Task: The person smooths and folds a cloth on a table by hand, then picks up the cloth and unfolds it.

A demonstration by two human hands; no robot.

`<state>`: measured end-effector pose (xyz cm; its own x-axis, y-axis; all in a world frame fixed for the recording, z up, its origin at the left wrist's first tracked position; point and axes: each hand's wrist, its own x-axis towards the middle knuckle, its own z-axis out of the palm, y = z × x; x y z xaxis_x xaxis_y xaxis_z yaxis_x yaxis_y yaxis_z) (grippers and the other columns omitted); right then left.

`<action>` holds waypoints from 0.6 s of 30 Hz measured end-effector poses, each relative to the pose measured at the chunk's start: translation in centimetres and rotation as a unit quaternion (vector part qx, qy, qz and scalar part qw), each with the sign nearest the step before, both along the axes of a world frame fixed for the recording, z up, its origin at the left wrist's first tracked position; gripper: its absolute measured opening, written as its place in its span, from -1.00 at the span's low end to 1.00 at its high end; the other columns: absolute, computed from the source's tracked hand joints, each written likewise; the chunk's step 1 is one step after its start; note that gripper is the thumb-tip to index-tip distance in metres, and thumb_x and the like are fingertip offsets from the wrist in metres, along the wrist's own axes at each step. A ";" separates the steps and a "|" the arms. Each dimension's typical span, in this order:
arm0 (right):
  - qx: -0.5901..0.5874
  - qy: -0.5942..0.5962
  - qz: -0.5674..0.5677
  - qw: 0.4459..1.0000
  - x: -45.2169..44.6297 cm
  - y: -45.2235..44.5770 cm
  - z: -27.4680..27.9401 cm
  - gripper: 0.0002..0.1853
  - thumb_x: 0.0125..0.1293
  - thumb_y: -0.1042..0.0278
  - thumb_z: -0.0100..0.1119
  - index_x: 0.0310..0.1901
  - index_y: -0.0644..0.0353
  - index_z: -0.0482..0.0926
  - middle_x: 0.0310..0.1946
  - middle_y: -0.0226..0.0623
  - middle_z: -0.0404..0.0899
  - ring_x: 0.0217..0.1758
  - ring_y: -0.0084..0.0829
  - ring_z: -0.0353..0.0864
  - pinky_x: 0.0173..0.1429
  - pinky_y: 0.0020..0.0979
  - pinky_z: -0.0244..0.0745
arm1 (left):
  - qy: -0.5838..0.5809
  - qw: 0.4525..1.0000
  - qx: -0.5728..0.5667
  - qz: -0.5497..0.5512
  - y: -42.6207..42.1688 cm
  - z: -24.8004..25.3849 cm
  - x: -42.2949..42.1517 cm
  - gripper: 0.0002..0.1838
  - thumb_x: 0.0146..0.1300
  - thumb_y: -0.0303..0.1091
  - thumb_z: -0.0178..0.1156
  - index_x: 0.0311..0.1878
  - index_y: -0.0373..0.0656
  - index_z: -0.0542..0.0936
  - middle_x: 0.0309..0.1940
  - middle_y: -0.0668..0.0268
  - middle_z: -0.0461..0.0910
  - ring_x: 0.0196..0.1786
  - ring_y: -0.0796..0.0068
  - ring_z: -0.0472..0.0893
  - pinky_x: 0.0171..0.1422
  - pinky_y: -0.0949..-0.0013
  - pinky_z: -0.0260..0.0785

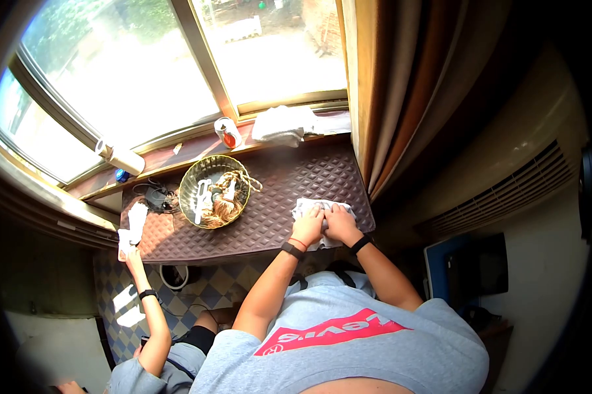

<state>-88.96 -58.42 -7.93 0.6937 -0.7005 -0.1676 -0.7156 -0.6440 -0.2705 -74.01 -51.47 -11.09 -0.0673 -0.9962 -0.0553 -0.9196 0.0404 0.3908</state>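
Note:
A whitish cloth (304, 207), bunched and folded, lies near the right front corner of the brown quilted table cover (276, 184). My left hand (308, 226) presses on it with fingers curled into the fabric. Close beside it, my right hand (342, 224) grips the same cloth, its fingers bent over the folds. Part of the cloth hangs below my hands at the table's front edge. Dark bands circle both of my wrists.
A glass bowl (185, 199) holds a hairy brown bundle and a white-handled item. Black cables (157, 196) lie beside it. On the sill stand a can (227, 132), a white cloth pile (284, 125) and a cylinder (125, 159). At left, another person's hand (129, 252) holds a white cloth (137, 220).

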 end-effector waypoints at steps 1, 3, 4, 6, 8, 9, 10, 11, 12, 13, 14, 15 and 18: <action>0.003 0.005 -0.003 1.000 0.0 -0.1 -0.1 -0.39 -0.04 0.15 0.57 0.08 0.13 0.60 0.10 -0.07 0.54 0.27 0.00 0.55 0.24 -0.04 0.61 | 0.001 1.000 0.007 0.005 -0.1 0.0 -0.1 -0.34 0.17 -0.28 0.39 0.37 -0.18 0.49 0.53 -0.03 0.36 0.57 0.01 0.37 0.58 0.06 0.30; 0.010 0.014 -0.008 1.000 0.1 -0.5 -0.5 -0.37 -0.03 0.14 0.57 0.11 0.13 0.60 0.12 -0.07 0.54 0.28 0.00 0.54 0.26 -0.04 0.60 | 0.000 1.000 0.022 0.011 -0.1 0.7 -0.4 -0.31 0.16 -0.29 0.41 0.39 -0.18 0.48 0.55 -0.02 0.34 0.57 0.01 0.36 0.59 0.06 0.29; 0.010 0.015 -0.005 1.000 0.1 -0.6 -0.9 -0.36 -0.03 0.13 0.57 0.11 0.14 0.60 0.13 -0.07 0.54 0.28 0.00 0.54 0.27 -0.04 0.60 | -0.001 0.999 0.030 0.013 -0.1 1.4 -0.5 -0.31 0.15 -0.29 0.42 0.39 -0.18 0.48 0.56 -0.02 0.33 0.57 0.02 0.36 0.59 0.06 0.29; 0.009 0.015 0.001 1.000 0.1 -0.9 -1.3 -0.35 -0.03 0.11 0.57 0.13 0.14 0.60 0.15 -0.06 0.53 0.29 0.00 0.54 0.28 -0.04 0.59 | -0.002 0.999 0.031 0.017 -0.3 1.5 -0.6 -0.29 0.13 -0.30 0.44 0.39 -0.17 0.48 0.57 -0.02 0.32 0.58 0.02 0.35 0.59 0.05 0.29; 0.018 0.011 -0.002 1.000 0.0 -0.6 -0.8 -0.34 -0.03 0.10 0.57 0.13 0.14 0.60 0.16 -0.05 0.53 0.30 0.00 0.53 0.29 -0.05 0.58 | -0.001 1.000 0.020 0.021 -0.7 -0.5 -0.6 -0.26 0.11 -0.29 0.46 0.40 -0.16 0.48 0.57 -0.02 0.30 0.58 0.02 0.35 0.59 0.04 0.30; 0.022 0.009 -0.003 1.000 -0.1 -0.5 -0.6 -0.34 -0.03 0.09 0.57 0.13 0.15 0.60 0.16 -0.05 0.52 0.31 0.00 0.53 0.30 -0.05 0.58 | -0.001 1.000 0.027 0.013 -0.7 -0.3 -0.5 -0.25 0.10 -0.28 0.46 0.40 -0.16 0.47 0.58 -0.03 0.29 0.58 0.01 0.35 0.58 0.03 0.30; 0.024 0.009 0.000 1.000 -0.1 -0.5 -0.4 -0.33 -0.03 0.09 0.58 0.13 0.15 0.60 0.17 -0.04 0.52 0.31 0.00 0.52 0.30 -0.05 0.57 | -0.002 0.999 0.034 0.006 -0.7 -0.1 -0.3 -0.24 0.08 -0.27 0.47 0.40 -0.16 0.47 0.58 -0.03 0.28 0.58 0.00 0.34 0.58 0.02 0.31; 0.027 0.010 0.002 1.000 -0.2 -0.4 -0.2 -0.32 -0.04 0.09 0.58 0.14 0.15 0.60 0.17 -0.03 0.51 0.32 0.01 0.51 0.31 -0.05 0.57 | -0.003 0.999 0.042 -0.003 -0.8 0.2 -0.2 -0.22 0.07 -0.26 0.48 0.41 -0.16 0.47 0.59 -0.04 0.27 0.58 0.00 0.34 0.58 0.01 0.31; 0.031 0.010 0.004 0.999 -0.2 -0.3 0.0 -0.31 -0.04 0.08 0.59 0.14 0.16 0.59 0.18 -0.02 0.51 0.32 0.01 0.51 0.31 -0.06 0.57 | -0.002 0.999 0.046 -0.003 -0.9 0.2 -0.1 -0.19 0.04 -0.25 0.50 0.41 -0.16 0.46 0.59 -0.04 0.27 0.58 -0.01 0.34 0.58 0.01 0.31; 0.033 0.012 0.005 0.999 -0.2 -0.3 0.2 -0.29 -0.06 0.08 0.60 0.16 0.16 0.59 0.18 -0.01 0.50 0.32 0.02 0.50 0.32 -0.05 0.56 | -0.001 0.999 0.050 -0.004 -0.9 0.2 -0.1 -0.16 0.01 -0.24 0.52 0.41 -0.16 0.46 0.59 -0.05 0.26 0.59 -0.02 0.33 0.58 0.01 0.31; 0.036 0.014 0.007 0.999 -0.2 -0.2 0.3 -0.27 -0.07 0.07 0.61 0.17 0.17 0.59 0.18 0.00 0.50 0.33 0.04 0.50 0.32 -0.05 0.56 | 0.000 0.999 0.054 -0.005 -1.0 0.2 0.0 -0.13 -0.03 -0.23 0.54 0.41 -0.16 0.46 0.59 -0.05 0.26 0.59 -0.03 0.33 0.58 0.01 0.31; 0.039 0.016 0.008 0.999 -0.2 -0.1 0.5 -0.25 -0.08 0.07 0.62 0.18 0.17 0.59 0.18 0.01 0.50 0.33 0.05 0.49 0.33 -0.05 0.55 | 0.001 0.998 0.063 -0.009 -1.0 0.4 0.0 -0.08 -0.07 -0.21 0.57 0.43 -0.16 0.44 0.60 -0.05 0.24 0.60 -0.04 0.31 0.59 -0.01 0.29; 0.052 0.014 0.024 0.998 -0.3 -0.1 1.2 -0.19 -0.14 0.04 0.68 0.20 0.12 0.59 0.21 -0.01 0.47 0.37 0.08 0.45 0.31 0.00 0.56 | -0.003 0.996 0.092 -0.020 -0.8 1.2 0.1 0.06 -0.20 -0.17 0.64 0.47 -0.16 0.40 0.64 -0.03 0.17 0.64 -0.04 0.24 0.62 -0.07 0.25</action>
<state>-89.25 -58.56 -6.78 0.7208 -0.6438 -0.2569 -0.6921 -0.6477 -0.3185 -73.88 -52.27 -9.85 -0.1061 -0.9658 -0.2366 -0.9208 0.0056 0.3901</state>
